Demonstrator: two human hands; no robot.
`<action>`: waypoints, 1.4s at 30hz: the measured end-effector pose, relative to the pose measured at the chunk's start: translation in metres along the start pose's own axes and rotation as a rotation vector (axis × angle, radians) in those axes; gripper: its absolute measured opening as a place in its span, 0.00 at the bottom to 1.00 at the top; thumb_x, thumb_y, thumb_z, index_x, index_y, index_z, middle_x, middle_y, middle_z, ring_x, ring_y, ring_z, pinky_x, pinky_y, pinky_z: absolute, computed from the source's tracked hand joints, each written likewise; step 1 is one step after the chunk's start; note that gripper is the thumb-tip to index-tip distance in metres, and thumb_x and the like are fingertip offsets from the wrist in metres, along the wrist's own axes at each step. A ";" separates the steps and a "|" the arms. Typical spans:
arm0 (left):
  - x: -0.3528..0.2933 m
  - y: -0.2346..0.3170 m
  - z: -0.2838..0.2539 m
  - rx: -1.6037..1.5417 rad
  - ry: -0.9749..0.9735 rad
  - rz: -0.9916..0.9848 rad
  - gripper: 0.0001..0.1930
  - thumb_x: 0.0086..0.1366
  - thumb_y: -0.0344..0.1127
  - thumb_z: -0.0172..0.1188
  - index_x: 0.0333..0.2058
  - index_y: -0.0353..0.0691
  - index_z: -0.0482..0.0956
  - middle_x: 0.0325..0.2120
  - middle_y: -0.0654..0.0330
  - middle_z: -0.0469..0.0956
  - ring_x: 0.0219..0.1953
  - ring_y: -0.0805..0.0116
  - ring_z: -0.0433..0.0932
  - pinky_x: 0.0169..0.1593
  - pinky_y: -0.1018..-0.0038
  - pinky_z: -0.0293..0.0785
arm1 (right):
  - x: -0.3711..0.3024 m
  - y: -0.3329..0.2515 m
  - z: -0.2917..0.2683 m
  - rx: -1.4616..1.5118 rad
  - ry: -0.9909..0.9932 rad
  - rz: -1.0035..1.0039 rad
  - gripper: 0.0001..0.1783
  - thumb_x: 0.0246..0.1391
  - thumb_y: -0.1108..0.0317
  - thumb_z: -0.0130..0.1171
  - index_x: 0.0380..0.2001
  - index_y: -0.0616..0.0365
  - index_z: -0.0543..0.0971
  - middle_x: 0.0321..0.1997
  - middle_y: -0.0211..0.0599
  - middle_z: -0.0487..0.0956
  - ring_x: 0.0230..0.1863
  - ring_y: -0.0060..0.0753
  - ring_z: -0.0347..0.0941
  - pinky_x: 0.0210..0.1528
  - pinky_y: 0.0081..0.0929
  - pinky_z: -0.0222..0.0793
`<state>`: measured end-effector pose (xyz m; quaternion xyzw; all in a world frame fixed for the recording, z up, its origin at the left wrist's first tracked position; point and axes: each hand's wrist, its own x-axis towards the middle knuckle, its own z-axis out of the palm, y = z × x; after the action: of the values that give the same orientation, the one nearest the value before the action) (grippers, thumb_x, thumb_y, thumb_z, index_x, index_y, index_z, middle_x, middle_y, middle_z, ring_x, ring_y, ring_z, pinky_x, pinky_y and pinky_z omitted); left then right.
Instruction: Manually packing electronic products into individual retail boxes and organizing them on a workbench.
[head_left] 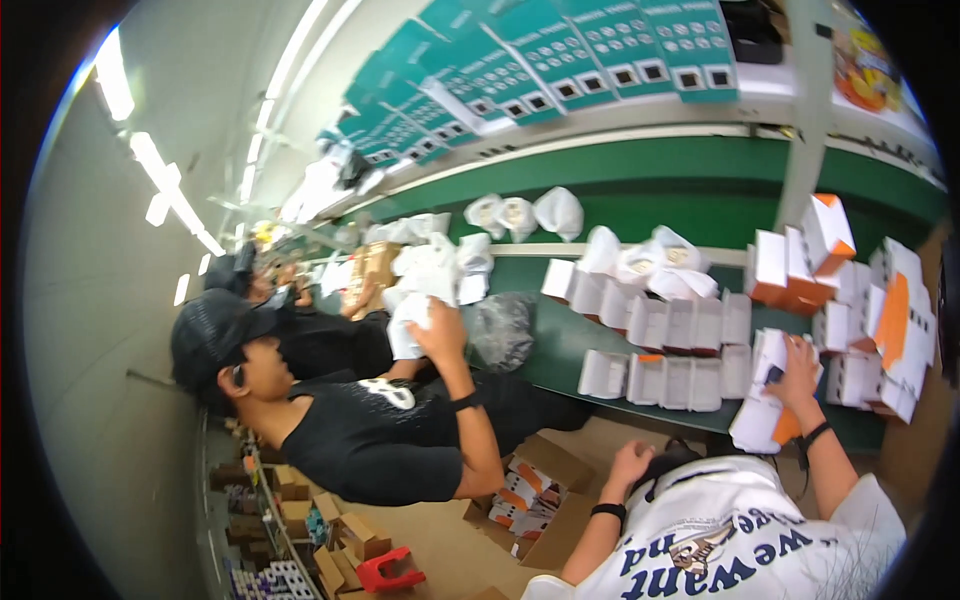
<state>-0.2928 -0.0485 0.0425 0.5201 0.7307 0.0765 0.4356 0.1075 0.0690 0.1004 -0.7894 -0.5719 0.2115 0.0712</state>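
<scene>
My right hand [795,372] is at the table's near edge, its fingers closed over a stack of flat white boxes [757,392] with orange and dark parts. Below the table edge, in front of my body, my left hand [632,462] hangs with loosely bent fingers and nothing visible in it. Left of the stack, open white box trays [690,383] stand in a row. Behind them is a second row of open white trays [648,322].
White-and-orange boxes [898,320] are piled at the right. White bagged items [655,265] lie behind the trays. On my left, a co-worker [380,430] in black handles a white packet [408,325]. An open carton [560,540] stands on the floor; teal boxes [600,50] fill the shelf above.
</scene>
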 end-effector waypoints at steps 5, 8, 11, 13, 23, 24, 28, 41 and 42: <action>0.003 0.004 -0.018 -0.222 -0.016 0.058 0.23 0.66 0.45 0.63 0.51 0.31 0.79 0.47 0.46 0.83 0.49 0.57 0.82 0.54 0.65 0.77 | 0.000 -0.010 0.005 0.109 0.194 -0.201 0.65 0.21 0.62 0.84 0.68 0.56 0.61 0.64 0.50 0.66 0.67 0.58 0.59 0.70 0.50 0.55; 0.004 -0.003 -0.005 -0.243 -0.099 0.138 0.20 0.67 0.40 0.64 0.51 0.31 0.78 0.45 0.47 0.83 0.48 0.61 0.82 0.53 0.67 0.77 | -0.014 0.004 0.015 0.045 0.015 0.131 0.69 0.26 0.50 0.84 0.71 0.52 0.55 0.67 0.54 0.60 0.66 0.62 0.59 0.68 0.53 0.57; 0.008 -0.003 0.003 -0.285 -0.180 0.117 0.19 0.67 0.38 0.64 0.51 0.31 0.78 0.45 0.48 0.83 0.47 0.62 0.83 0.52 0.68 0.78 | -0.034 0.005 0.007 0.052 -0.047 0.329 0.71 0.28 0.47 0.83 0.72 0.51 0.51 0.68 0.54 0.59 0.66 0.65 0.59 0.68 0.53 0.59; 0.004 0.002 0.014 -0.261 -0.263 0.147 0.19 0.68 0.39 0.64 0.51 0.31 0.78 0.45 0.48 0.83 0.47 0.62 0.83 0.53 0.68 0.77 | -0.039 0.018 0.009 0.104 -0.108 0.370 0.72 0.28 0.47 0.83 0.73 0.51 0.49 0.69 0.54 0.58 0.66 0.66 0.59 0.68 0.53 0.59; 0.007 0.054 0.017 -0.263 -0.352 0.314 0.19 0.67 0.39 0.65 0.52 0.35 0.78 0.45 0.49 0.83 0.46 0.63 0.83 0.51 0.69 0.78 | -0.036 0.029 0.037 0.219 0.141 0.467 0.63 0.27 0.46 0.83 0.65 0.62 0.63 0.59 0.52 0.70 0.63 0.58 0.65 0.64 0.52 0.64; 0.005 0.060 0.017 -0.199 -0.333 0.335 0.20 0.66 0.40 0.66 0.52 0.35 0.79 0.44 0.49 0.83 0.43 0.63 0.84 0.49 0.69 0.79 | -0.035 0.022 0.037 0.146 0.085 0.466 0.59 0.27 0.47 0.83 0.61 0.63 0.67 0.57 0.51 0.73 0.62 0.56 0.67 0.61 0.51 0.68; -0.009 0.085 0.035 -0.227 -0.351 0.510 0.18 0.66 0.41 0.65 0.50 0.35 0.80 0.41 0.51 0.85 0.42 0.63 0.84 0.48 0.68 0.81 | -0.032 0.089 0.056 0.221 0.381 0.550 0.31 0.39 0.56 0.78 0.42 0.63 0.77 0.47 0.50 0.75 0.49 0.55 0.75 0.52 0.50 0.73; -0.040 0.105 0.032 -0.376 -0.098 0.385 0.17 0.66 0.38 0.65 0.50 0.35 0.78 0.39 0.51 0.84 0.40 0.62 0.84 0.47 0.68 0.80 | -0.017 0.095 0.032 0.519 0.212 0.068 0.29 0.48 0.77 0.67 0.53 0.64 0.68 0.50 0.59 0.77 0.55 0.61 0.74 0.58 0.47 0.70; -0.047 0.118 0.031 -0.384 -0.098 0.365 0.17 0.67 0.37 0.65 0.50 0.35 0.78 0.39 0.52 0.84 0.40 0.64 0.84 0.48 0.69 0.80 | -0.018 0.104 0.024 0.633 0.170 -0.005 0.23 0.51 0.79 0.62 0.52 0.64 0.70 0.49 0.58 0.78 0.54 0.61 0.75 0.57 0.45 0.71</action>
<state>-0.1847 -0.0454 0.1161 0.5540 0.5750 0.2656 0.5403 0.1838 0.0143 0.0464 -0.7416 -0.4716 0.3118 0.3612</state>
